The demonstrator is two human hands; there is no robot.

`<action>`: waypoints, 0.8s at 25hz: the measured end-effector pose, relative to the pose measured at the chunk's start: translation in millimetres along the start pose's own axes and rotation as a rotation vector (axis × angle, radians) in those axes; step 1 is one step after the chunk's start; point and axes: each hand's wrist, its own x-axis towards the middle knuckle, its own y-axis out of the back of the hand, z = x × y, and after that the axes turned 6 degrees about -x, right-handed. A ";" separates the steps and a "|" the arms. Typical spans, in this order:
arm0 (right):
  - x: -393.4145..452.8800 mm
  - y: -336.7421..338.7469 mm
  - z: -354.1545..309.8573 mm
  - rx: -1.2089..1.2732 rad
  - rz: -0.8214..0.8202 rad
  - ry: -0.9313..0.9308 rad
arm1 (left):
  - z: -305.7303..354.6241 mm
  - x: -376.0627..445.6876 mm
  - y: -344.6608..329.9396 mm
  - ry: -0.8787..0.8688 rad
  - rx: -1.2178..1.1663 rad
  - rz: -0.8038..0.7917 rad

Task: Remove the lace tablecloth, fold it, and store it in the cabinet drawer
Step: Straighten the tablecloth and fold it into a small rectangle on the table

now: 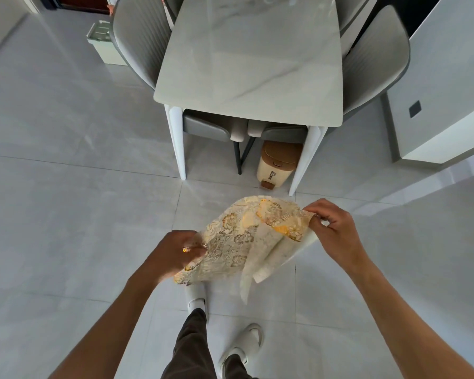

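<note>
Already the tablecloth (238, 242) is off the table (252, 64). Left hand (175, 255) and right hand (334, 228) each pinch it, half folded. Putting it away comes later.

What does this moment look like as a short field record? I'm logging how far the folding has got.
tablecloth: lace tablecloth off the table, partly folded, held in the air over the floor
left hand: left hand grips the cloth's left edge
right hand: right hand pinches the cloth's upper right corner
table: marble-look table bare on the part in view
under table: cream bin with brown lid, standing by the right near leg
chairs: grey chairs pushed in at both sides
drawer: cabinet drawer not in view
</note>
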 end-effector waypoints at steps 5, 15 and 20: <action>-29.3 -15.9 -6.7 0.060 -0.103 0.076 | 80.5 31.4 -2.0 -0.205 0.201 0.147; -35.7 -48.2 -39.0 0.043 -0.098 0.134 | 142.1 36.7 -53.1 -0.267 0.255 -0.321; -35.4 -60.3 -45.1 -0.060 0.073 0.117 | 147.5 30.5 -38.7 -0.109 -0.034 -0.346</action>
